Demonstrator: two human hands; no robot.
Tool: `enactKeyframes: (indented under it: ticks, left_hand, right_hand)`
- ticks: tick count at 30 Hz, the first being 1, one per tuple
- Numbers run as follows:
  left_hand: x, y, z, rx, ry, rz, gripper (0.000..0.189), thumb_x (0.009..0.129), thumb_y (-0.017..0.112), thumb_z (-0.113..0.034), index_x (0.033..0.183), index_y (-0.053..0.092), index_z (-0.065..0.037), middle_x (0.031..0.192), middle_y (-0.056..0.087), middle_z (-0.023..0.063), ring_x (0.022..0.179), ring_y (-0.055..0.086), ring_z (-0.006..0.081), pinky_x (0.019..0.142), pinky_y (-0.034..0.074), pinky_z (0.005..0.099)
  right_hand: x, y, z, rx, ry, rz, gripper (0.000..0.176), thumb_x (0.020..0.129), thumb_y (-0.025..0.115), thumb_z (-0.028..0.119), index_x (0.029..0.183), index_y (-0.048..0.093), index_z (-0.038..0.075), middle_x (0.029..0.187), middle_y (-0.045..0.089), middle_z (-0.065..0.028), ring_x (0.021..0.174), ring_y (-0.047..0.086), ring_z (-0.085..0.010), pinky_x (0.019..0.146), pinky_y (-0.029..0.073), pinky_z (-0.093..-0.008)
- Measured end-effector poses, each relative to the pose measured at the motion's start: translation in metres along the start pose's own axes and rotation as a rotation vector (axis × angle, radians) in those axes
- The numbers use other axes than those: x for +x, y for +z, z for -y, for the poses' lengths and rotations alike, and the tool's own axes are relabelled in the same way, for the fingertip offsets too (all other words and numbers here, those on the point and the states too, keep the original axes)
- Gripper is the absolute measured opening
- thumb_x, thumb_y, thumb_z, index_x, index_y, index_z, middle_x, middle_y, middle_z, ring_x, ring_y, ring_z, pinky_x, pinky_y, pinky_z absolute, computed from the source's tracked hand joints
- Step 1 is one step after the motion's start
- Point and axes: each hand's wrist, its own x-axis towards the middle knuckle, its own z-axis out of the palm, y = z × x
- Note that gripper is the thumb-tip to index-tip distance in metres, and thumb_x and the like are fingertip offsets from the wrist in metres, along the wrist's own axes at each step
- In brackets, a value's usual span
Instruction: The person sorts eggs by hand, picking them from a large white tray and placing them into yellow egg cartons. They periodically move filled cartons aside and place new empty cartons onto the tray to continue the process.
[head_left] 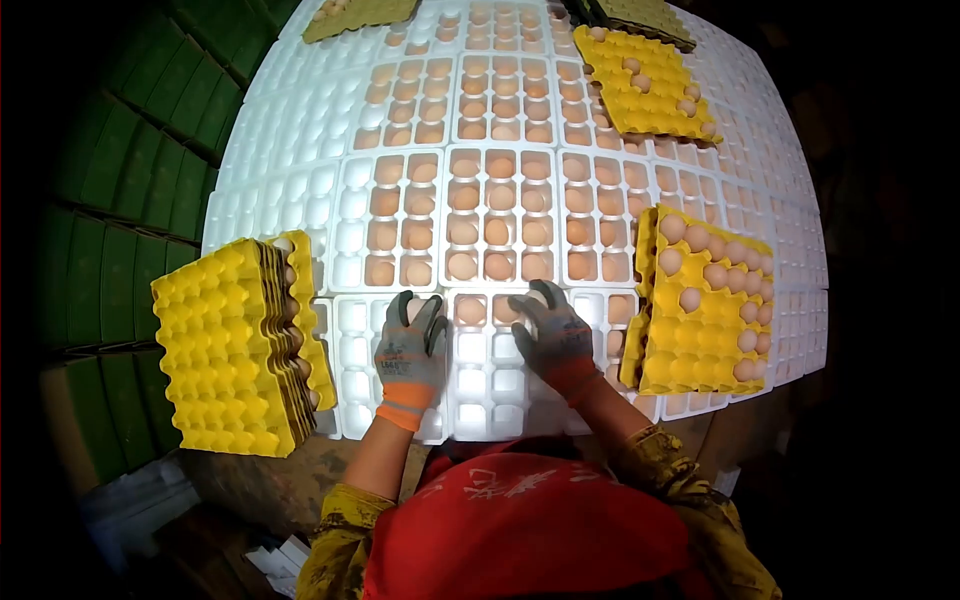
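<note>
My left hand, in a grey glove with an orange cuff, has its fingers closed around an egg at the top row of a white foam tray. My right hand, gloved the same way, curves its fingers over an egg in that front row; its palm side is hidden. Between the hands another egg sits in its cell. The cells below it hold no eggs. Behind them, a foam tray is filled with brown eggs.
Stacked yellow egg trays stand at the left. At the right, a yellow tray holds several eggs. Another yellow tray with eggs lies farther back. Green crates line the left side.
</note>
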Motion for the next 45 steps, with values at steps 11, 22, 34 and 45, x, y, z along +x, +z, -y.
enactKeyframes:
  ticks: [11, 22, 34, 45]
  left_hand:
    - [-0.003, 0.015, 0.079, -0.445, 0.077, -0.300, 0.035, 0.088, 0.061, -0.002, 0.123, 0.066, -0.006, 0.122, 0.064, 0.0132, 0.117, 0.059, 0.0327, 0.110, 0.040, 0.0486]
    - [0.003, 0.025, 0.068, -0.172, 0.278, -0.266, 0.035, 0.088, 0.059, -0.001, 0.123, 0.065, -0.003, 0.125, 0.064, 0.0154, 0.123, 0.055, 0.0378, 0.114, 0.036, 0.0506]
    - [-0.055, 0.027, -0.031, -0.129, 0.231, -0.339, 0.045, 0.084, 0.065, -0.002, 0.128, 0.064, -0.006, 0.132, 0.062, 0.0141, 0.128, 0.053, 0.0335, 0.120, 0.027, 0.0527]
    - [-0.079, 0.027, -0.054, -0.196, 0.063, -0.354, 0.042, 0.082, 0.064, 0.001, 0.124, 0.066, -0.003, 0.125, 0.066, 0.0133, 0.122, 0.056, 0.0357, 0.115, 0.036, 0.0486]
  right_hand:
    - [-0.005, 0.008, -0.064, -0.082, -0.054, -0.403, 0.037, 0.094, 0.053, 0.009, 0.129, 0.062, 0.005, 0.134, 0.060, -0.0171, 0.126, 0.052, -0.0370, 0.112, 0.036, -0.0486]
    - [-0.050, -0.164, -0.081, -0.365, 0.090, -0.269, 0.045, 0.082, 0.062, 0.005, 0.127, 0.064, 0.011, 0.119, 0.064, -0.0123, 0.108, 0.059, -0.0338, 0.095, 0.048, -0.0454]
    - [-0.025, -0.219, -0.134, -0.099, -0.005, -0.032, 0.027, 0.082, 0.076, 0.021, 0.104, 0.062, 0.013, 0.105, 0.065, -0.0078, 0.089, 0.067, -0.0240, 0.078, 0.053, -0.0385]
    - [0.251, -0.194, -0.277, 0.320, 0.152, -0.767, 0.042, 0.075, 0.082, 0.018, 0.112, 0.068, 0.005, 0.109, 0.072, -0.0145, 0.102, 0.068, -0.0284, 0.092, 0.052, -0.0381]
